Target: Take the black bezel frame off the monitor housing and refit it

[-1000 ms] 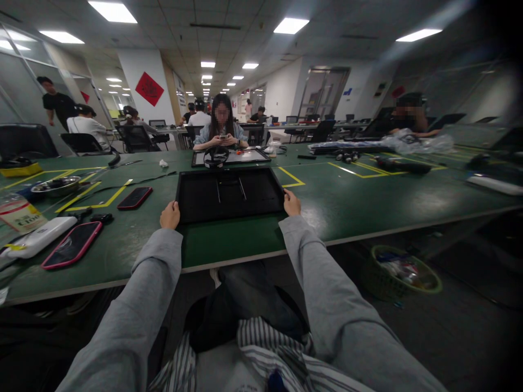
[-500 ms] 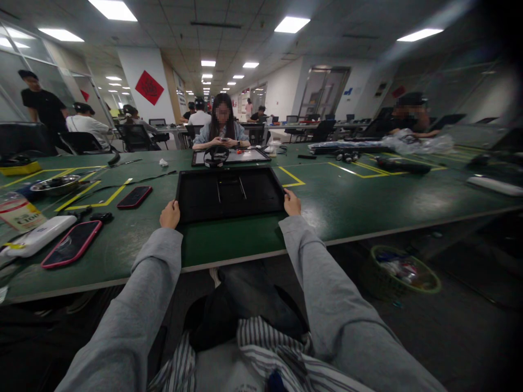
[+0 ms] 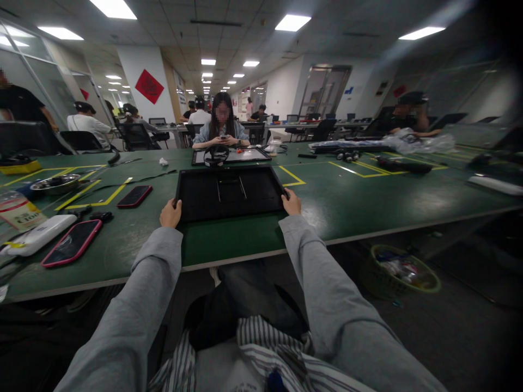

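Observation:
A flat, black rectangular panel [image 3: 200,198] with raised edges lies in front of me on the green table [image 3: 327,212]. Two thin, pale metal strips [image 3: 244,189] show near its middle. My left hand [image 3: 170,213] is closed around the panel's left edge, near the front corner. On the opposite side, my right hand [image 3: 291,202] grips the right edge with its thumb on top. The undersides of the fingers are hidden at both edges. Just beyond the panel are a round black object [image 3: 216,156] and a second framed panel [image 3: 249,155] with a pale surface.
Two red-edged phones [image 3: 134,196] [image 3: 72,243], a white device [image 3: 38,235], a metal bowl [image 3: 56,185] and cables are on the left. A co-worker [image 3: 223,128] sits opposite, holding something small. Plastic wrapping [image 3: 420,142] lies at the far right; a green basket [image 3: 378,280] stands below the table's edge.
My hands and the black panel have barely moved; the fingers have shifted slightly at its edges. A standing person at the far left has moved further left.

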`<state>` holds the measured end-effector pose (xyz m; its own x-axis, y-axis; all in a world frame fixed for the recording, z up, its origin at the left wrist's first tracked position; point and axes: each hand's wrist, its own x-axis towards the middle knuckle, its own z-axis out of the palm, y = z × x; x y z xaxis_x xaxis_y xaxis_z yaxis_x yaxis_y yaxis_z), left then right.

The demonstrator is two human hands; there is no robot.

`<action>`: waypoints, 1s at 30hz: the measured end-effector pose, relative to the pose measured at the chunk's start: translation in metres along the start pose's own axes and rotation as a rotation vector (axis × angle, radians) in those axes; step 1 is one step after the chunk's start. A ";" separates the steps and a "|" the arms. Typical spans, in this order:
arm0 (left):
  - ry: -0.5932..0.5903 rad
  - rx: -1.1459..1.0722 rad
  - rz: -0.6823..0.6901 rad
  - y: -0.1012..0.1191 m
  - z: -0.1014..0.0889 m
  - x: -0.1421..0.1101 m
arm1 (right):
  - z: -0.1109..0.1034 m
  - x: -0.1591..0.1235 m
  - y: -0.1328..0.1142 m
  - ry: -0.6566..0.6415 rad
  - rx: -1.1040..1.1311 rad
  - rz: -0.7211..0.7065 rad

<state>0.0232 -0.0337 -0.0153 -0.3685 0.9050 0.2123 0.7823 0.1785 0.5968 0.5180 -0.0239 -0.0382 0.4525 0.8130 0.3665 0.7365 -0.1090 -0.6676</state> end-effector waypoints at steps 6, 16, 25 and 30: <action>0.082 0.024 0.061 0.008 -0.003 -0.008 | 0.000 -0.002 -0.004 0.012 -0.035 -0.010; 0.619 -0.110 0.326 0.029 -0.022 -0.033 | -0.018 -0.011 -0.028 0.499 0.098 -0.264; 0.551 -0.049 0.273 0.030 -0.022 -0.036 | -0.018 -0.013 -0.026 0.458 0.038 -0.204; 0.401 0.027 0.238 0.023 -0.012 -0.028 | -0.011 -0.009 -0.017 0.297 -0.030 -0.102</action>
<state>0.0450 -0.0597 0.0017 -0.3379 0.7026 0.6263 0.8796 -0.0010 0.4758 0.5064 -0.0359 -0.0230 0.4994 0.6185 0.6067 0.7982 -0.0562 -0.5997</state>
